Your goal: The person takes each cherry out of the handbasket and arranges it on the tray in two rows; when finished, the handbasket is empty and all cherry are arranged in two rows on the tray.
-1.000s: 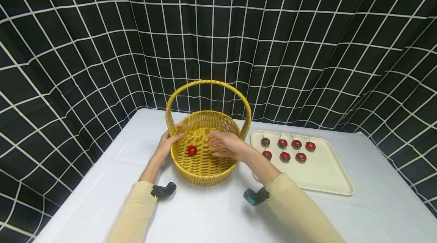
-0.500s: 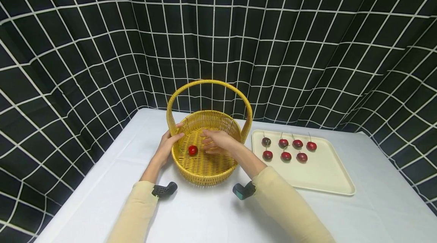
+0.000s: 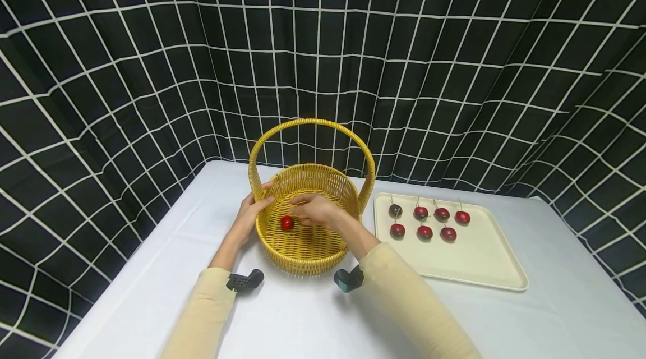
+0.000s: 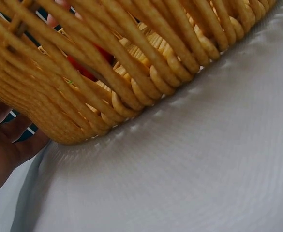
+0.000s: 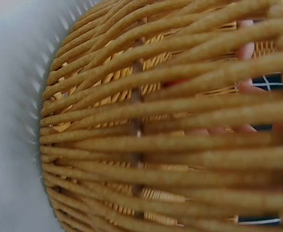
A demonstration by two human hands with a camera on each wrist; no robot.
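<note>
A yellow wicker basket [image 3: 303, 266] with a tall arched handle stands on the white table. My left hand [image 3: 245, 217] grips its left rim beside the foot of the handle, thumb over the edge. Inside, left of centre, lies a bright red cherry [image 3: 286, 222]; through the weave in the left wrist view the red cherry [image 4: 85, 67] is partly hidden. My right hand [image 3: 318, 210] reaches over the right rim into the basket, fingers loosely bent, fingertips just right of and above the cherry. Nothing shows in its grasp. The right wrist view sees its fingers [image 5: 246, 50] through the wicker.
To the right of the basket lies a cream tray [image 3: 474, 261] with several dark red cherries [image 3: 424, 232] in two rows, stems up. Behind the white table [image 3: 298, 314] hangs a black curtain [image 3: 333, 39] with white grid lines, also at both sides.
My right hand has moved left inside the basket, closer to the red cherry, and its fingers have drawn in a little. The left hand keeps its hold on the rim.
</note>
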